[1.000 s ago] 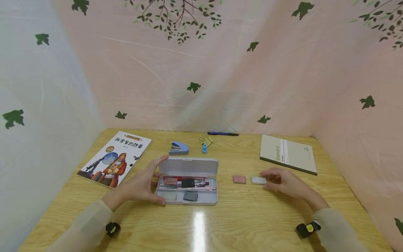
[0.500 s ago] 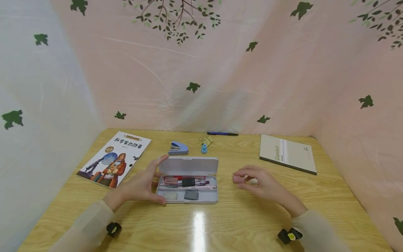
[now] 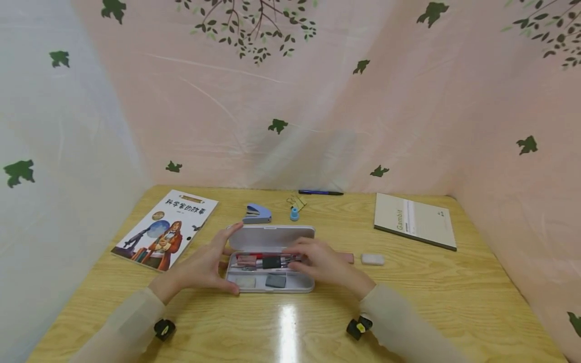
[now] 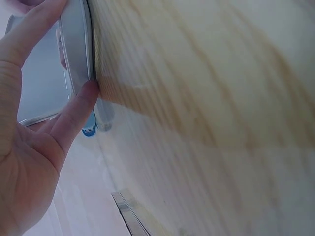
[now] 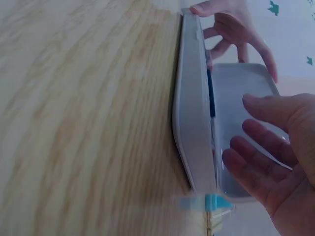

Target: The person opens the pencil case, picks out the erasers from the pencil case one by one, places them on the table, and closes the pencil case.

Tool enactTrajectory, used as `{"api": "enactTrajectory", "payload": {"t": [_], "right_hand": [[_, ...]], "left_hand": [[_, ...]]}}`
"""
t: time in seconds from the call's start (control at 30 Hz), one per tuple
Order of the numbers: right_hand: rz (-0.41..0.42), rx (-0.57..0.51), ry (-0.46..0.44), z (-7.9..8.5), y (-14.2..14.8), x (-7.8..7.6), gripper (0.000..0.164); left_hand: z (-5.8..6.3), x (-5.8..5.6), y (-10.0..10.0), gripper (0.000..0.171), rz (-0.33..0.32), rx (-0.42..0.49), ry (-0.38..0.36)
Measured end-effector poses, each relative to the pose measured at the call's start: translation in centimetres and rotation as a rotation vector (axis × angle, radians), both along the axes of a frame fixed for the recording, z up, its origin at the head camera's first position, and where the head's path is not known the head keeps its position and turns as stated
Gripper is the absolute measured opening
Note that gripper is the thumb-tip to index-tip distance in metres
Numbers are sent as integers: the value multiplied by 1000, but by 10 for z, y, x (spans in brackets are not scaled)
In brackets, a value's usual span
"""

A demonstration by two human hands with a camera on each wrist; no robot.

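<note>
An open grey-white pencil case (image 3: pixel 299 286) lies on the table in the head view. Its upper compartment bears a pen with a black grip (image 3: pixel 271 261), a pink piece (image 3: pixel 246 260) and several other pens. Below them are a dark grey eraser (image 3: pixel 275 281) and a whitish eraser (image 3: pixel 245 282). My left hand (image 3: pixel 204 264) grips the case's left end, thumb at the front edge and a finger up at the lid. My right hand (image 3: pixel 324 262) reaches over the right part of the case, fingertips by the pens. The right wrist view shows its thumb and fingers (image 5: pixel 251 172) apart, nothing between them.
A pink eraser (image 3: pixel 348 257), partly behind the right hand, and a white eraser (image 3: pixel 372 259) lie right of the case. Behind are a blue stapler (image 3: pixel 257 214), a small blue cone-shaped thing (image 3: pixel 294 214), gold clips (image 3: pixel 299 202) and a pen (image 3: pixel 321 192). A book (image 3: pixel 165 229) and notebook (image 3: pixel 415 221) flank them.
My right hand has moved left from the white eraser, past the pink one, to over the pencil case. Both erasers remain on the table. The left hand keeps its grip on the case.
</note>
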State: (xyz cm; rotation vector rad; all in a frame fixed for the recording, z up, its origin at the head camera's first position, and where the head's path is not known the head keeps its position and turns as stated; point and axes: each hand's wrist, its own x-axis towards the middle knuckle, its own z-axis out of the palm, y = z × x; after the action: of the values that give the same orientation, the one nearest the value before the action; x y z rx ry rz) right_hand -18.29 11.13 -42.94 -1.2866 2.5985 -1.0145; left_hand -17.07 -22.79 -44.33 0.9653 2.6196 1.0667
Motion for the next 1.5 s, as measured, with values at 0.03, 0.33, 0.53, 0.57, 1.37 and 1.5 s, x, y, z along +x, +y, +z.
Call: {"api": "enactTrajectory", "payload": {"t": [0.03,0.33,0.53,0.57,1.37,1.5], "right_hand": [[-2,20,17,0,-5,-1,30],[-21,151,129,-12,-32,-7,27],[-32,181,174,-15,-36,-7,29],[-34,179,171,-15,-36,-6,29],[-54,12,-33,26,13,3,34],[-83,-14,2,37,51,5,36]], "left_hand": [[0,0,0,134,1,-1,-1],[0,1,0,134,18,-3,-16],[0,1,0,135,12,6,-26],[1,1,0,135,11,6,-28],[1,-2,2,135,4,5,-11],[1,0,1,135,6,3,-17]]}}
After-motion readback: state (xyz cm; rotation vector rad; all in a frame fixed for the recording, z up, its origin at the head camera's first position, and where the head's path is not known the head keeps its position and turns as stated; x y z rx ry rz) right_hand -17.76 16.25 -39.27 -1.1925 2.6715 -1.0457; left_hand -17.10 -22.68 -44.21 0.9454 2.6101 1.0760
